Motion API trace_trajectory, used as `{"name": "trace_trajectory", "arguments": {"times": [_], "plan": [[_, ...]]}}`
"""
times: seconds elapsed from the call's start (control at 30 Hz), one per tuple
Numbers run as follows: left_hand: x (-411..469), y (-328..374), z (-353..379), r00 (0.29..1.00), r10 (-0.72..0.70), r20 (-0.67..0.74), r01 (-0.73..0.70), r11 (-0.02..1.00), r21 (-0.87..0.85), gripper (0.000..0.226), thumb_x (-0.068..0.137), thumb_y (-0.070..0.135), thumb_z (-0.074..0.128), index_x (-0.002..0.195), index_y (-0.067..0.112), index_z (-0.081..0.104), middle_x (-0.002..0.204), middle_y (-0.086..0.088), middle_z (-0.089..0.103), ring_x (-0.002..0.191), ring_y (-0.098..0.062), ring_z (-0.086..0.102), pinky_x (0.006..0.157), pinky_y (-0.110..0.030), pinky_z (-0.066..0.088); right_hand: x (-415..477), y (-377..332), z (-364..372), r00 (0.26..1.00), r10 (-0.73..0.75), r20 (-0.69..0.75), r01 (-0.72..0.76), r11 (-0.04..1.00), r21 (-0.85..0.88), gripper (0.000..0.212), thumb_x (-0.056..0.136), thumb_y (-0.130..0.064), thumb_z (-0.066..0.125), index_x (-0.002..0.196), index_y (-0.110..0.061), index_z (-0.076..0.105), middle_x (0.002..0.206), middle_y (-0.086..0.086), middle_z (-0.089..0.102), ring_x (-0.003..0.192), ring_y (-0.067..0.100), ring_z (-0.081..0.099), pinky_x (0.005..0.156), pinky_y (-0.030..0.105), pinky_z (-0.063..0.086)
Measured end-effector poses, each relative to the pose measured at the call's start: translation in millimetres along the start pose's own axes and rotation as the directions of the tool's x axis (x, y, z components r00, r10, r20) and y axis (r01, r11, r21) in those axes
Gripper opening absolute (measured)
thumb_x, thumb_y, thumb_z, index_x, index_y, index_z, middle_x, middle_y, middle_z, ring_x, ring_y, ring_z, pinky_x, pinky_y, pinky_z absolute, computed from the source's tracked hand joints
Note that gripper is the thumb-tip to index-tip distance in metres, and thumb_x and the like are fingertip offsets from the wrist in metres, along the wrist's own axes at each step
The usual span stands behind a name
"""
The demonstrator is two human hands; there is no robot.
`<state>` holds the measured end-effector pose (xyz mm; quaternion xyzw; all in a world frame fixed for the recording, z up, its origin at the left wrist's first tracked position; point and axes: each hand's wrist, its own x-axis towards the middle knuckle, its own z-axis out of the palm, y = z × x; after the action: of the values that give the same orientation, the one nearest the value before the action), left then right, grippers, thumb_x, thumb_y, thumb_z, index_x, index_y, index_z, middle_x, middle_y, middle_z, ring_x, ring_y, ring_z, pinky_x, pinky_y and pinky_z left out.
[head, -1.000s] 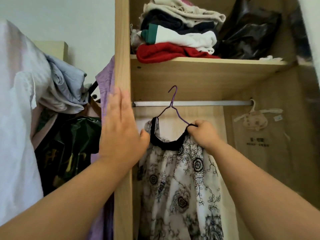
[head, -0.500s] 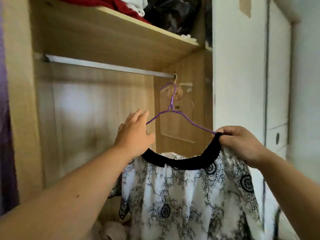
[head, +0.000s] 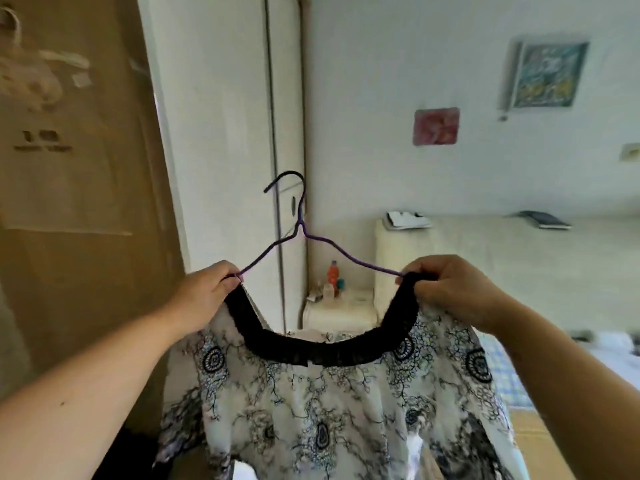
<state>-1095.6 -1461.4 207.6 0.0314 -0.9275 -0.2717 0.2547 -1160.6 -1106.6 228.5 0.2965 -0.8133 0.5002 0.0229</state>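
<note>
The left hand and the right hand each gripped one end of a purple hanger carrying a patterned dress with a black collar, upright.

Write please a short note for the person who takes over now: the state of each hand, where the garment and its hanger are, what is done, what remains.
Left hand: pinches the left end of the black ruffled neckline, at the hanger's shoulder.
Right hand: grips the right end of the same neckline.
Things: the white garment with black floral print sits on the thin purple wire hanger, held in the air beside the brown wooden wardrobe. The hook rests on nothing.
Done: garment is out of the wardrobe.
Left: probably slip the neckline off the hanger.
</note>
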Motion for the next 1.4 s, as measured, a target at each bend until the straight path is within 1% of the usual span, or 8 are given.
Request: {"name": "trace_trajectory", "arguments": {"times": [0.1,0.27,0.33,0.43,0.63,0.97,1.27,1.4], "plan": [[31.4,-1.3,48.2,0.996,0.08,0.031,-0.08,0.997,-0.002,0.008,0.097,0.025,0.049,0.092,0.026,0.055,0.078,0.007,0.059,0.075,-0.015,0.054,0.059,-0.025,0.036,-19.7,17.9,-15.5,0.984,0.153,-0.09,-0.153,0.988,-0.001,0.038,0.076,-0.001,0.05,0.078,-0.031,0.074,0.051,-0.009,0.057,0.042,0.004,0.045,0.041,0.014,0.034],[63.9,5.6,108.2,0.963,0.259,0.07,-0.256,0.966,-0.049,0.007,0.095,0.024,0.052,0.091,0.028,0.055,0.075,0.008,0.056,0.072,-0.017,0.053,0.056,-0.026,0.034,-47.2,45.3,-15.3,0.929,0.246,-0.276,-0.257,0.966,-0.003,0.022,0.08,-0.024,0.066,0.096,-0.038,0.071,0.084,-0.007,0.072,0.074,0.005,0.063,0.068,0.015,0.048],[74.7,7.9,127.8,0.952,0.295,0.086,-0.29,0.955,-0.064,0.006,0.095,0.025,0.052,0.092,0.026,0.057,0.077,0.006,0.058,0.073,-0.018,0.053,0.057,-0.029,0.033,-54.4,61.9,-8.7,0.911,0.249,-0.329,-0.317,0.933,-0.172,0.035,0.079,-0.028,0.071,0.105,-0.051,0.062,0.081,-0.017,0.071,0.069,0.001,0.064,0.061,0.008,0.047],[89.8,9.3,159.3,0.917,0.379,0.125,-0.369,0.925,-0.09,0.012,0.096,0.025,0.051,0.101,0.021,0.06,0.083,0.004,0.06,0.077,-0.021,0.055,0.062,-0.032,0.037,-59.9,89.4,3.3,0.838,0.301,-0.455,-0.476,0.812,-0.339,0.028,0.083,-0.033,0.067,0.102,-0.054,0.064,0.078,-0.019,0.068,0.066,0.005,0.063,0.059,0.021,0.049],[123.1,24.2,229.3,0.854,0.487,0.181,-0.475,0.873,-0.109,0.015,0.095,0.027,0.051,0.103,0.02,0.062,0.086,0.003,0.064,0.081,-0.022,0.058,0.078,-0.039,0.043,-62.9,154.4,11.0,0.696,0.361,-0.62,-0.611,0.751,-0.249,0.014,0.088,-0.026,0.063,0.095,-0.035,0.072,0.064,-0.02,0.063,0.056,0.009,0.058,0.046,0.012,0.037],[217.5,66.6,399.0,0.763,0.517,0.389,-0.525,0.846,-0.094,0.02,0.098,0.034,0.044,0.105,0.023,0.058,0.092,0.002,0.064,0.089,-0.024,0.056,0.077,-0.037,0.043,-19.7,302.9,-43.8,0.594,0.515,-0.618,-0.72,0.684,-0.121,0.027,0.087,-0.025,0.064,0.077,-0.05,0.059,0.072,-0.022,0.066,0.068,0.011,0.067,0.051,0.01,0.047],[315.2,107.9,523.6,0.745,0.443,0.499,-0.474,0.877,-0.072,0.018,0.099,0.031,0.044,0.104,0.02,0.057,0.082,0.005,0.055,0.077,-0.019,0.051,0.063,-0.032,0.033,63.4,408.0,-132.1,0.567,0.667,-0.484,-0.814,0.544,-0.203,0.011,0.095,-0.027,0.052,0.088,-0.034,0.058,0.072,-0.013,0.063,0.058,0.006,0.058,0.048,0.014,0.046],[358.0,121.3,576.3,0.722,0.451,0.524,-0.486,0.87,-0.078,0.022,0.099,0.032,0.044,0.111,0.02,0.058,0.103,-0.001,0.063,0.092,-0.024,0.056,0.073,-0.033,0.036,96.9,451.0,-160.2,0.538,0.711,-0.452,-0.841,0.486,-0.237,0.012,0.096,-0.027,0.05,0.097,-0.029,0.062,0.079,-0.013,0.063,0.064,0.005,0.059,0.052,0.013,0.043]]}}
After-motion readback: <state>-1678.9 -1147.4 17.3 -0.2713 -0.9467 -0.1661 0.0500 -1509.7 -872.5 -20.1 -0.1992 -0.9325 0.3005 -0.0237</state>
